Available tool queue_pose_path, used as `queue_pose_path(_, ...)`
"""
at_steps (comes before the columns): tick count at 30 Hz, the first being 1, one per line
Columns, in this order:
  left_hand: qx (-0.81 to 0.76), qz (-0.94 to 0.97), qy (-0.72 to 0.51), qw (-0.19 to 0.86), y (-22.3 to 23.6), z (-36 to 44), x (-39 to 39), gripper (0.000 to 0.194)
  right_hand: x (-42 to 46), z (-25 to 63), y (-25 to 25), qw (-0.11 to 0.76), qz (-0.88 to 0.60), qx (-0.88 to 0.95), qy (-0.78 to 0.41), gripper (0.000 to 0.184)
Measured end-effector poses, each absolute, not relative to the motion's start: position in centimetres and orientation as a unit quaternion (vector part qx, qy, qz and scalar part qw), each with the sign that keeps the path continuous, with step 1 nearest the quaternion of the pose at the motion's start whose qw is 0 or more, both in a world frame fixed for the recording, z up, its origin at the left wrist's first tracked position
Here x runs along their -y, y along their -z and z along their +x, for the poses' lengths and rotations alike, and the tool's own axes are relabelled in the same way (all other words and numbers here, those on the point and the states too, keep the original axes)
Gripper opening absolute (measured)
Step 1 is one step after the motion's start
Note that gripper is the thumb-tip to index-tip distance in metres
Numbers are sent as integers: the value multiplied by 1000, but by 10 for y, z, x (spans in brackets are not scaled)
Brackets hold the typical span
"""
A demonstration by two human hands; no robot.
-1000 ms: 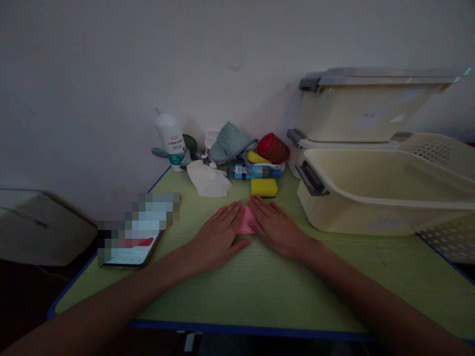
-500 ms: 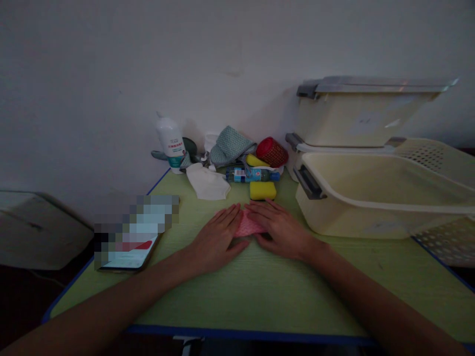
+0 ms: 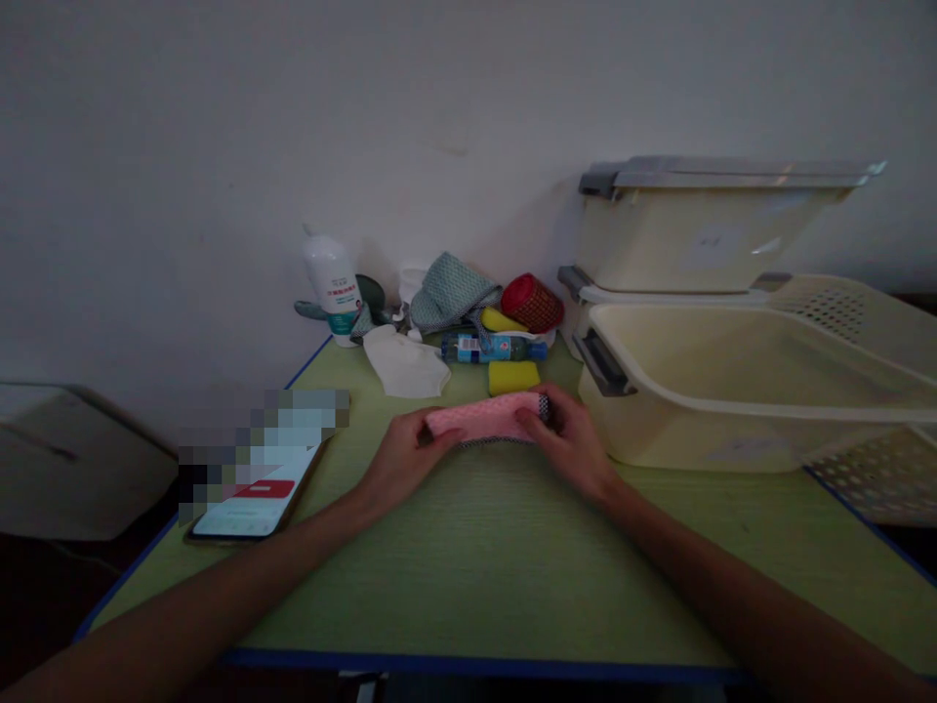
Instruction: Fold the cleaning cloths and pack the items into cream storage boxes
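Over the middle of the green table (image 3: 475, 576), a folded pink cloth (image 3: 487, 418) is stretched sideways between two hands, its checked edge showing along the bottom and at the right end. The left hand (image 3: 411, 451) pinches one end, thumb in front. The right hand (image 3: 571, 437) pinches the other end the same way. I cannot tell if the cloth touches the table. Just behind it sits a yellow sponge (image 3: 513, 377), then a bottle (image 3: 498, 349) lying down. Wide green top runs from the hands to the blue near edge (image 3: 468, 666). A phone (image 3: 253, 503) lies by the left edge, near the left arm. An open bin (image 3: 680, 437) stands close on the right.
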State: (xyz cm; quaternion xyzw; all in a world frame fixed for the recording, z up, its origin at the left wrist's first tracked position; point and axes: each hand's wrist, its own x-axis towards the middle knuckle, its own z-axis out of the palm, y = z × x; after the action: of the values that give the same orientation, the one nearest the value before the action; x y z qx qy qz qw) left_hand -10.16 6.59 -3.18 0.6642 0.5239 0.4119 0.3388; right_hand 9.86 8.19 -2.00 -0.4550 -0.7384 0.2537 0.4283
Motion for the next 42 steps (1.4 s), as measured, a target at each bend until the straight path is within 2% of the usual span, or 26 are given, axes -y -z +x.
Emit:
queue_pose_path(3, -509, 627, -450, 381, 32, -98, -67, 33, -80, 96, 19, 451, -463, 701, -301, 16)
queue_pose_path(8, -476, 585, -468, 460, 31, -94, -63, 33, -75, 91, 21, 440, -442, 660, -418, 22)
queue_pose_path(18, -526, 572, -449, 442, 28, -94, -57, 30, -72, 87, 24, 440, -406, 586, -547, 30)
queue_pose_path(27, -533, 492, -417, 548, 33, -94, -50, 40, -66, 95, 20, 349, -351, 489, -718, 58)
queue_pose_path(37, -503, 411, -424, 631, 31, -93, -46, 52, -63, 99, 14, 335, -383, 422, -750, 50)
queue_pose_path(42, -488, 418, -402, 652, 31, -94, -46, 49, -66, 102, 14, 313, -400, 420, -752, 50)
